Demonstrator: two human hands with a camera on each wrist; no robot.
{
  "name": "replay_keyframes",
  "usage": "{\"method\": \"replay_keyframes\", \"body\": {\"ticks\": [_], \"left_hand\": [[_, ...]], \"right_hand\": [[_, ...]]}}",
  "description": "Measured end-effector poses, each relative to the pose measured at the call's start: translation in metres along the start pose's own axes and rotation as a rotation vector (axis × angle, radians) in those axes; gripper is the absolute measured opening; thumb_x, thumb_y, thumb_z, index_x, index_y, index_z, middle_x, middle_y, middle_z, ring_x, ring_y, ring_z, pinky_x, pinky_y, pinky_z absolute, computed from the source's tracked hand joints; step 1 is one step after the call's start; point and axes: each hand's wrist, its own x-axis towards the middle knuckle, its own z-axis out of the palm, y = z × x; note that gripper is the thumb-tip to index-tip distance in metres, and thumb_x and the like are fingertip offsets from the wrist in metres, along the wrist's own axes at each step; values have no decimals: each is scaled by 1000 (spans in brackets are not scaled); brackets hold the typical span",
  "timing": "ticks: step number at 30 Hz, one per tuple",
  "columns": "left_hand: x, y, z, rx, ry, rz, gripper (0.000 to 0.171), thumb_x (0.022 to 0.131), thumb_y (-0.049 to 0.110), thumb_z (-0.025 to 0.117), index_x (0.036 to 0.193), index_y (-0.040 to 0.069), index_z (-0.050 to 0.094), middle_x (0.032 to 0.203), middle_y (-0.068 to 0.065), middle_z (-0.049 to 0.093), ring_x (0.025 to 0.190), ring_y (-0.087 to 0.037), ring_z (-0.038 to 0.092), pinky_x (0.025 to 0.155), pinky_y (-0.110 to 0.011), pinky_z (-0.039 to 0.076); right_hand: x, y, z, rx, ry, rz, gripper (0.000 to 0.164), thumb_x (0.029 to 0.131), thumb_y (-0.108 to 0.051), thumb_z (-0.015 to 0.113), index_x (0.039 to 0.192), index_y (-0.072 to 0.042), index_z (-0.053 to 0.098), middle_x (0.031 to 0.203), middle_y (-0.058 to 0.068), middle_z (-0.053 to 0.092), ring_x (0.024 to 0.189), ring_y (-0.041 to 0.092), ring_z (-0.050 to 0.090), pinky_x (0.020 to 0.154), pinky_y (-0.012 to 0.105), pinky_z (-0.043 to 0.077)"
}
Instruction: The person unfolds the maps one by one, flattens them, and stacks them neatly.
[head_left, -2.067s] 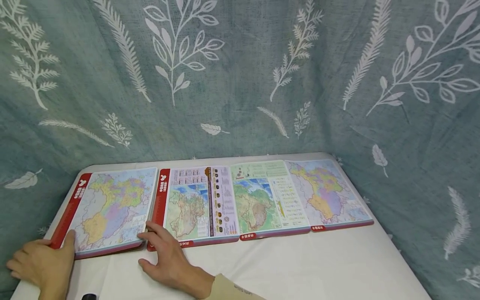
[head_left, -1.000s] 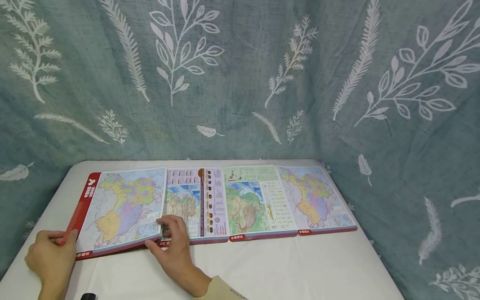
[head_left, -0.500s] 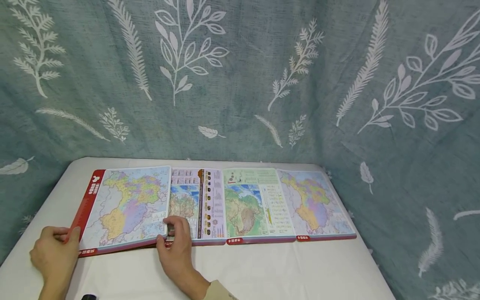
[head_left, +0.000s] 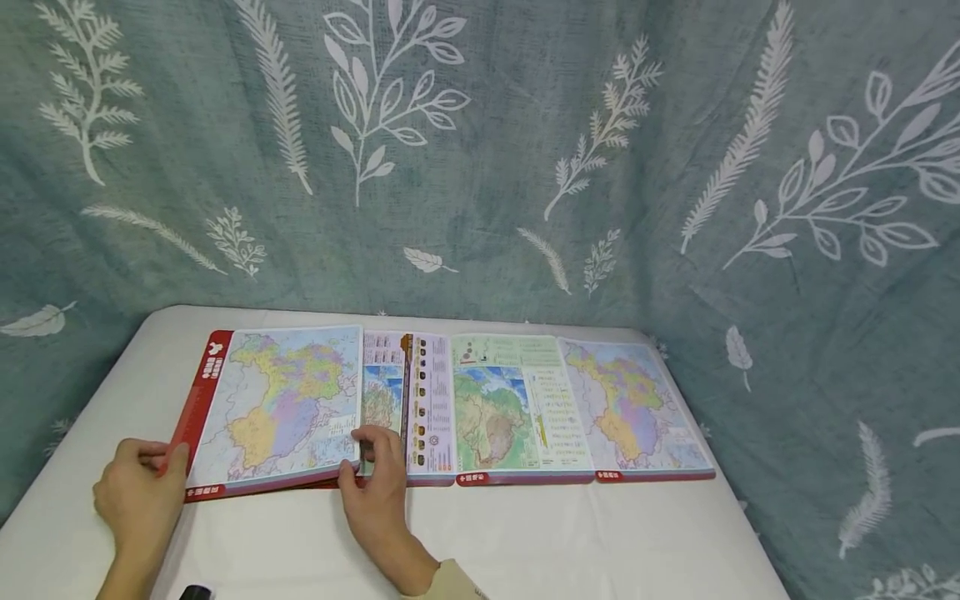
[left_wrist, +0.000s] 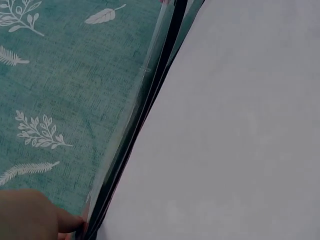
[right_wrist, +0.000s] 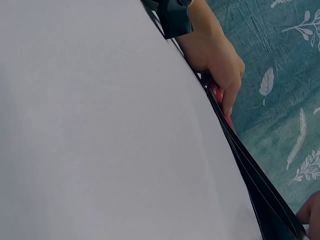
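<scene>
Over the white, round-cornered worktop (head_left: 570, 537), left hand (head_left: 142, 492) and right hand (head_left: 378, 492) pinch a layered, glossy, red-edged rectangular map (head_left: 288, 396) between them; loosened pinches could let layers slip.

Red-edged map stack (head_left: 281, 404) slid right, now covering more of purple map panel (head_left: 430, 400); left hand (head_left: 142, 492), right hand (head_left: 380, 492) shifted along.

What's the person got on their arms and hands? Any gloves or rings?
The left hand and the right hand are both bare: no gloves, and no rings that I can see. A beige sleeve stops near the right wrist. No sleeve shows on the left side. A dark piece sits by the left wrist, but I can't tell what it is.
</scene>
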Motion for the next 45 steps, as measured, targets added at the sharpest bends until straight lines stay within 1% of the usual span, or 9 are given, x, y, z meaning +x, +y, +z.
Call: {"method": "replay_keyframes", "body": {"ticks": [6, 11, 18, 26, 28, 31, 34, 40, 45], "left_hand": [[-10, 6, 0, 8, -47, 4, 29, 99, 15, 69, 112, -9, 58, 78, -25, 59, 81, -38, 47, 76, -47, 25], [-14, 13, 6, -5, -58, 49, 29, 98, 15, 71, 111, -8, 60, 78, -23, 60, 81, -35, 47, 76, -44, 26], [-17, 20, 14, -7, -67, 111, 28, 96, 15, 75, 110, -6, 63, 80, -20, 63, 74, -31, 50, 72, -40, 29], [-24, 25, 20, -28, -93, 188, 30, 92, 13, 79, 111, -5, 66, 79, -17, 64, 70, -27, 50, 72, -39, 29], [-24, 25, 20, -31, -104, 200, 29, 91, 13, 79, 111, -4, 67, 77, -15, 63, 69, -25, 49, 72, -39, 28], [-25, 26, 19, -26, -130, 210, 29, 91, 13, 80, 111, -2, 67, 76, -12, 62, 69, -23, 47, 72, -39, 27], [-26, 28, 18, -20, -147, 224, 29, 90, 14, 80, 111, -1, 68, 76, -10, 61, 68, -20, 46, 72, -38, 27], [-30, 33, 19, -25, -142, 267, 28, 88, 11, 83, 111, 2, 69, 72, -7, 60, 64, -15, 46, 69, -32, 29], [-33, 35, 22, -19, -167, 317, 29, 87, 11, 84, 112, 3, 71, 69, -3, 58, 64, -13, 45, 66, -29, 30]], "right_hand": [[-4, 7, -13, -31, 1, -8, 42, 83, 3, 77, 122, -7, 64, 120, 7, 63, 108, 19, 62, 88, 30, 52], [-1, 13, -23, -42, 16, -11, 42, 83, 2, 77, 122, -7, 65, 120, 7, 64, 111, 18, 63, 90, 29, 52], [5, 19, -35, -57, 36, -52, 41, 81, 3, 78, 120, -5, 66, 117, 10, 65, 105, 22, 64, 87, 32, 54], [7, 24, -50, -76, 35, -17, 40, 83, 3, 76, 120, -8, 65, 116, 8, 64, 103, 21, 66, 86, 32, 56], [5, 25, -52, -79, 39, -17, 40, 83, 3, 76, 120, -7, 66, 117, 8, 64, 103, 21, 66, 86, 32, 57], [2, 25, -55, -83, 38, 23, 39, 84, 2, 77, 120, -8, 66, 119, 6, 64, 104, 20, 66, 86, 31, 56], [1, 27, -57, -85, 45, 35, 39, 84, 3, 77, 120, -9, 66, 119, 5, 64, 105, 19, 66, 86, 30, 56], [2, 30, -60, -105, 59, 13, 36, 85, 1, 77, 118, -8, 67, 122, 7, 64, 110, 19, 64, 87, 32, 56], [2, 31, -66, -134, 83, 14, 35, 84, 1, 78, 116, -8, 68, 124, 9, 64, 112, 20, 63, 87, 31, 54]]}}
